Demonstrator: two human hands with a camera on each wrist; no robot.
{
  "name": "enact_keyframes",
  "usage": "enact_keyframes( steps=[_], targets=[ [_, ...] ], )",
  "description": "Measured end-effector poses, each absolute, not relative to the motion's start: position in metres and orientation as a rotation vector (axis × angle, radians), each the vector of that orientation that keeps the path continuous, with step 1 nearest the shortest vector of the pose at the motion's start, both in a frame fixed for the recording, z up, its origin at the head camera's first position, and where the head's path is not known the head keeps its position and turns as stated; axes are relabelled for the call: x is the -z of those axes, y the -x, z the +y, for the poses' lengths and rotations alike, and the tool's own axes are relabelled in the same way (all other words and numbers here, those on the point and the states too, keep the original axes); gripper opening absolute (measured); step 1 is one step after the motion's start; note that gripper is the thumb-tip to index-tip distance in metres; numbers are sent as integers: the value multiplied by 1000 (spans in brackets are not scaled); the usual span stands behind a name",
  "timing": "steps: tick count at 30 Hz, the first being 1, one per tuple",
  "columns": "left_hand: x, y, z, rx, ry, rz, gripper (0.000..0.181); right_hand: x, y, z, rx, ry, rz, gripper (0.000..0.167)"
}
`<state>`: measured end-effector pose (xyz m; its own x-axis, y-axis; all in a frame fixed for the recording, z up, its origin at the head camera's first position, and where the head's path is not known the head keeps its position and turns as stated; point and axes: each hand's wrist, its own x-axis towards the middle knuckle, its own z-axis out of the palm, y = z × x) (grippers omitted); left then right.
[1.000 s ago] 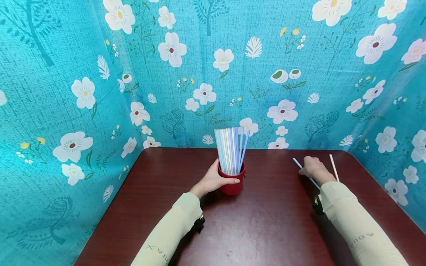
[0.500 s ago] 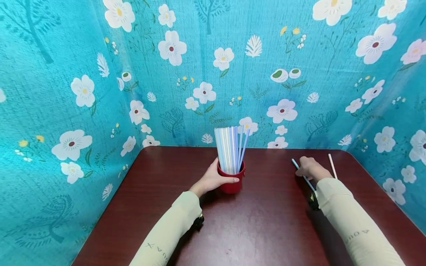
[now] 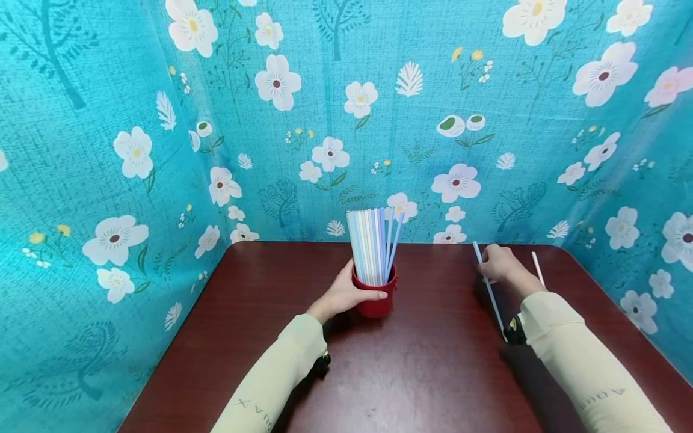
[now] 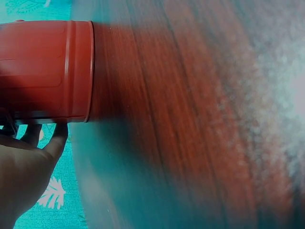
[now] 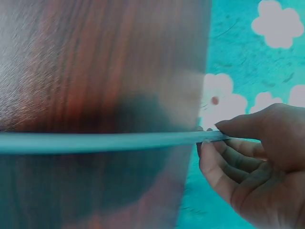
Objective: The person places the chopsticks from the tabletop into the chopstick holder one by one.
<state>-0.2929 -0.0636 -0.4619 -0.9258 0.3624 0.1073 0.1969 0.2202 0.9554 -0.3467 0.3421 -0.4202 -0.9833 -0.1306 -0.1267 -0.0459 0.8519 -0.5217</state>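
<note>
A red bucket [image 3: 373, 308] stands upright at the middle of the table, packed with blue, white and pale straws [image 3: 369, 246]. My left hand [image 3: 342, 293] grips its side, thumb across the front; in the left wrist view the fingers pass behind the red wall. To the right, my right hand [image 3: 502, 264] pinches a light blue straw [image 3: 494, 304] between thumb and fingertips, as the right wrist view shows. The far end of this straw tilts up. A whitish straw [image 3: 537, 267] lies just right of that hand, partly hidden by the forearm.
The dark reddish-brown table [image 3: 428, 361] has a glossy top. A turquoise flowered cloth [image 3: 411, 138] hangs along its back and sides. Small dark wrist devices sit under both cuffs.
My right hand has lifted the light blue straw, which was lying on the table, and its far end has risen and swung more upright. The left hand and bucket stay in place.
</note>
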Motion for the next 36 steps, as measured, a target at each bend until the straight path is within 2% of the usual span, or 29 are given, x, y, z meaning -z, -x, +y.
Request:
enact_keyframes(
  steps=[10,18,22,36],
  targets=[
    [466,292,-65,-1803,-532,2337,94,383,332,301,904,326,3089,17],
    [466,293,-65,-1789,-530,2355,95,348,320,267,1313,433,3184,28],
    [465,294,-65,-1785,-533,2357,95,333,313,252,1533,490,3146,27],
    [463,294,-64,-1792,-540,2355,94,317,306,219,2109,634,2794,27]
  ],
)
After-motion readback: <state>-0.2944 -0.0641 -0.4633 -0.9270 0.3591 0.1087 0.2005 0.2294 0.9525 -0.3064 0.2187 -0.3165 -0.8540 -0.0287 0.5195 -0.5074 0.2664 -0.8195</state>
